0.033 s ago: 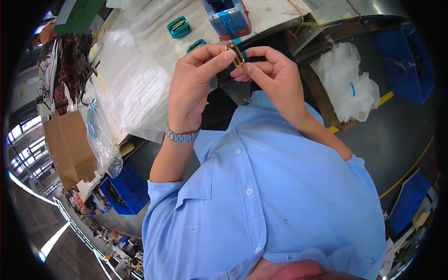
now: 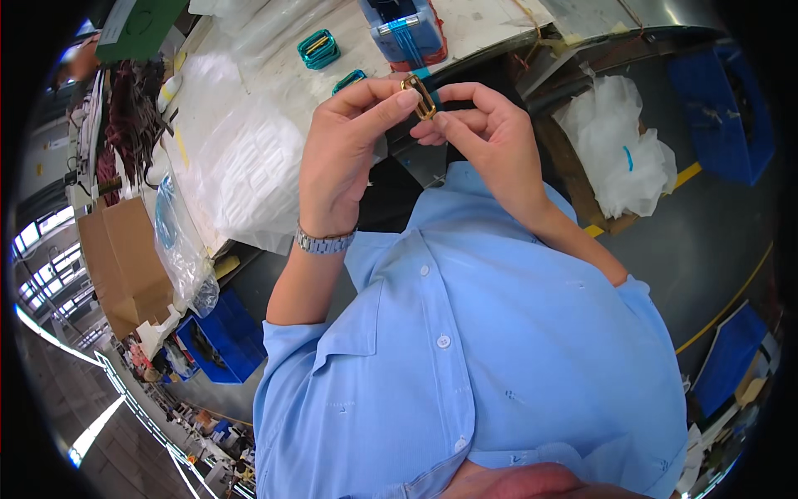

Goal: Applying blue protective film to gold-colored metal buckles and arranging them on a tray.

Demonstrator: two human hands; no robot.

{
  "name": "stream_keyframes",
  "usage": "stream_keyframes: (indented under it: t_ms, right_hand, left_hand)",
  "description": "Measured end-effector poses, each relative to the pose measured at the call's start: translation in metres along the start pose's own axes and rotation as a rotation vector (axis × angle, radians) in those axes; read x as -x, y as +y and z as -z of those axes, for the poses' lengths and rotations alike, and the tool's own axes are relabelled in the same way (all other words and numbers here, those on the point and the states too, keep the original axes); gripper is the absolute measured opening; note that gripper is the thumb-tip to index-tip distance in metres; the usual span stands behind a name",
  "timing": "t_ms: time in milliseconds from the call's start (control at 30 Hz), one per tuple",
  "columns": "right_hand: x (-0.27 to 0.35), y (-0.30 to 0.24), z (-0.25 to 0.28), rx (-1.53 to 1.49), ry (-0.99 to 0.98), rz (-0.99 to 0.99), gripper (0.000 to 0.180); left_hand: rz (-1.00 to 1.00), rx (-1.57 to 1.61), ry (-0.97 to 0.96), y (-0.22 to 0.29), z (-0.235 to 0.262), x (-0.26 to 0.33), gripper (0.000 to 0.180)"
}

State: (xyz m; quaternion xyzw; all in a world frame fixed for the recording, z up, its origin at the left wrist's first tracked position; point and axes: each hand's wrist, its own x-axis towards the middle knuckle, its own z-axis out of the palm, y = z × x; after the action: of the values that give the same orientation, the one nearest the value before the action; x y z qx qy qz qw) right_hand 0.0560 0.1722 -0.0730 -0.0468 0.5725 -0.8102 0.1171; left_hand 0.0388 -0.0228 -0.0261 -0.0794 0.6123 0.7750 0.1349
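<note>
Between my two hands is a small gold-coloured metal buckle (image 2: 422, 98), a slim oblong frame held tilted near the table's front edge. My left hand (image 2: 353, 125), with a metal watch at its wrist, pinches the upper end between thumb and forefinger. At the lower end, the thumb and fingers of my right hand (image 2: 486, 133) close on it. Just behind stands a blue tape dispenser (image 2: 407, 37) with shiny blue film drawn down its front. A teal-wrapped piece (image 2: 319, 49) with gold inside lies left of the dispenser; another teal piece (image 2: 349, 81) is partly covered by my left hand.
Clear plastic sheeting and a bag of white pieces (image 2: 258, 170) cover the table's left part. A carton with a white plastic bag (image 2: 619, 150) stands on the floor at right. Blue bins (image 2: 721, 116) stand beyond it, and a cardboard box (image 2: 125, 266) sits at left.
</note>
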Motion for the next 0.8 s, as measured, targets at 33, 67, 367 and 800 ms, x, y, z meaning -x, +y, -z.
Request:
stream_keyframes:
  t_ms: [33, 67, 367, 800]
  right_hand:
    - [0.000, -0.001, -0.001, 0.001, 0.020, 0.015, 0.023]
    - [0.001, 0.000, -0.002, 0.000, 0.020, 0.014, 0.023]
    - [0.003, -0.001, -0.003, 0.116, 0.053, 0.078, 0.027]
    - [-0.002, 0.001, 0.003, -0.040, 0.002, 0.003, 0.026]
  left_hand:
    - [0.012, -0.007, -0.007, 0.001, 0.000, -0.001, 0.018]
    - [0.023, -0.015, -0.013, 0.001, 0.001, -0.002, 0.018]
    - [0.072, -0.076, -0.031, 0.004, 0.002, -0.007, 0.018]
    - [0.135, -0.056, -0.089, 0.004, 0.008, -0.022, 0.023]
